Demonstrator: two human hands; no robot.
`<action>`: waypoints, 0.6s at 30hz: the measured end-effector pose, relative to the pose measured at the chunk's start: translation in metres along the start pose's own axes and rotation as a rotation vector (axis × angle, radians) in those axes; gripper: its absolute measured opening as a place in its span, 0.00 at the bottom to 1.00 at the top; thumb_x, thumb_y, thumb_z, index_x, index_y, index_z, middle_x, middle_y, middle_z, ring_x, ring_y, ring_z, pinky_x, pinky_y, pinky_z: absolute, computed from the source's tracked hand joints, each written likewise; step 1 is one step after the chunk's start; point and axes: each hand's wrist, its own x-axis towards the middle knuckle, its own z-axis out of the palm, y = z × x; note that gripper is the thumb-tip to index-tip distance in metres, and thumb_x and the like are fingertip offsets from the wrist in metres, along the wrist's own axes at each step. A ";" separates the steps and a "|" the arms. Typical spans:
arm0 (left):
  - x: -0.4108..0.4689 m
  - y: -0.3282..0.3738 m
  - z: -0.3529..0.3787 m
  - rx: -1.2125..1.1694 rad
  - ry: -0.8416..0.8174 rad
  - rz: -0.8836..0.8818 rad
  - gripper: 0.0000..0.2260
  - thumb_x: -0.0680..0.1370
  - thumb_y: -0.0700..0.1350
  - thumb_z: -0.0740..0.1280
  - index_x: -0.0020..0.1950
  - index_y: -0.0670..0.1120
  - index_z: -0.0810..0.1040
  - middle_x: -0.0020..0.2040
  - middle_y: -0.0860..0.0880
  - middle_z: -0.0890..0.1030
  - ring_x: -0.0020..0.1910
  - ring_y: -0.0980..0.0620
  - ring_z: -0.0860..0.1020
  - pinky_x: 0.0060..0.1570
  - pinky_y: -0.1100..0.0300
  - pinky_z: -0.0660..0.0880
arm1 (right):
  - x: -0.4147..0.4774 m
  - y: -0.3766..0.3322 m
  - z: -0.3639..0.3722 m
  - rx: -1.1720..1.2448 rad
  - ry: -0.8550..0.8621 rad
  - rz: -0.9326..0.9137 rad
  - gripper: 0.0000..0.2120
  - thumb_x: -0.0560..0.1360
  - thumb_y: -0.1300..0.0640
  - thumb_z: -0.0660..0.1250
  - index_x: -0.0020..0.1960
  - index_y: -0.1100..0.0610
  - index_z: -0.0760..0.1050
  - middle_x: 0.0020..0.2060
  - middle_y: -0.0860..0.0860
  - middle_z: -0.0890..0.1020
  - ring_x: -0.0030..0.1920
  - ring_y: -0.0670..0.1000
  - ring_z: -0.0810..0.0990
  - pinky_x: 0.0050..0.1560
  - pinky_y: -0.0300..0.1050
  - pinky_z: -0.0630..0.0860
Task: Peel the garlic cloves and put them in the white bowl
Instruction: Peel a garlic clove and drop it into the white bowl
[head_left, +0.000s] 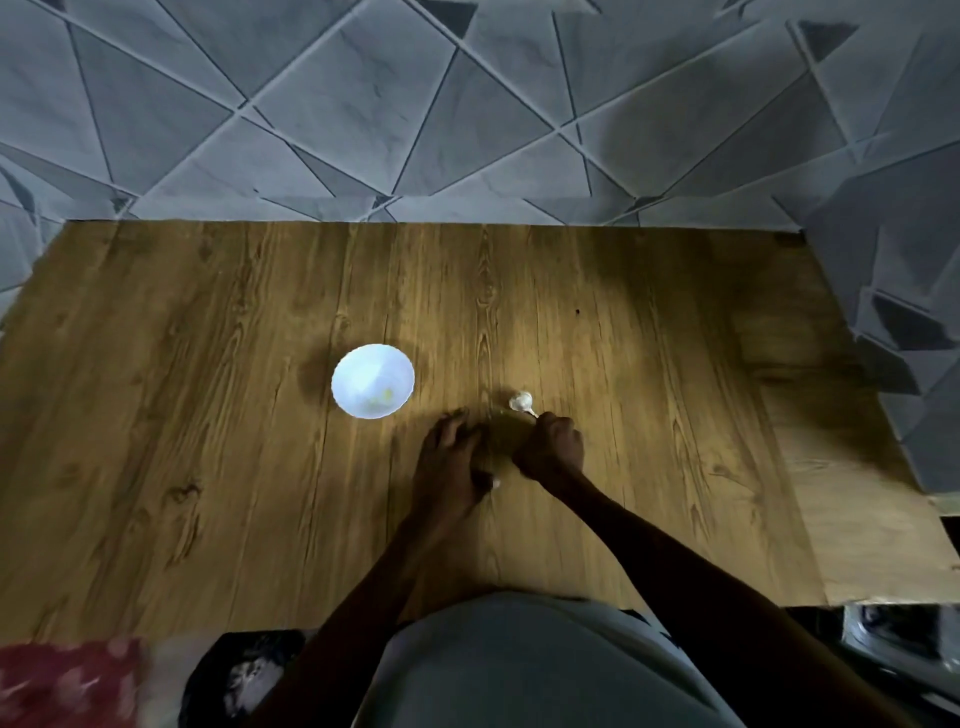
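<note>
Grey tiles (363, 104) cut by dark diagonal lines fill the far background, and in front of them a wooden table (182, 389) with strong grain takes up most of the view. At the near edge a person's grey shirt (519, 665) bulges into view, with both bare forearms reaching out over the table. A blurred red cloth (67, 680) lies at the near left corner. The white bowl (363, 369) stands left of centre on the table, well apart from the hands, with a yellowish speck (385, 397) on its inner wall. The left hand (449, 460) lies palm down near the middle of the table, fingers stretched forward and loosely bent. A small pale scrap (496, 484) shows at its thumb tip, too blurred to tell whether the thumb holds it. The right hand (553, 447) sits just beside it on the right, fingers curled in toward the palm. The garlic bulb (521, 401) rests on the table just beyond that hand, right of the bowl, its thin stalk running to the curled fingertips. Whether they pinch the stalk cannot be told.
</note>
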 end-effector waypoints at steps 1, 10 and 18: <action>-0.001 0.000 0.000 0.002 -0.003 0.002 0.34 0.71 0.56 0.73 0.75 0.51 0.68 0.79 0.51 0.57 0.77 0.46 0.53 0.73 0.55 0.55 | 0.000 -0.001 0.000 -0.007 0.001 -0.002 0.24 0.73 0.58 0.72 0.66 0.62 0.70 0.61 0.57 0.75 0.60 0.56 0.76 0.53 0.45 0.75; 0.005 0.017 -0.016 -0.557 -0.007 -0.168 0.11 0.76 0.41 0.71 0.59 0.43 0.82 0.55 0.48 0.83 0.55 0.52 0.80 0.53 0.69 0.72 | 0.000 0.017 -0.007 0.526 -0.095 -0.107 0.03 0.73 0.68 0.72 0.46 0.68 0.80 0.37 0.55 0.83 0.35 0.49 0.84 0.36 0.39 0.81; -0.004 0.027 -0.039 -1.212 -0.128 -0.492 0.08 0.76 0.32 0.69 0.54 0.31 0.80 0.45 0.38 0.83 0.36 0.56 0.83 0.37 0.68 0.77 | -0.010 0.020 0.003 0.546 0.015 -0.431 0.06 0.73 0.68 0.72 0.41 0.59 0.82 0.34 0.45 0.83 0.33 0.45 0.83 0.36 0.40 0.81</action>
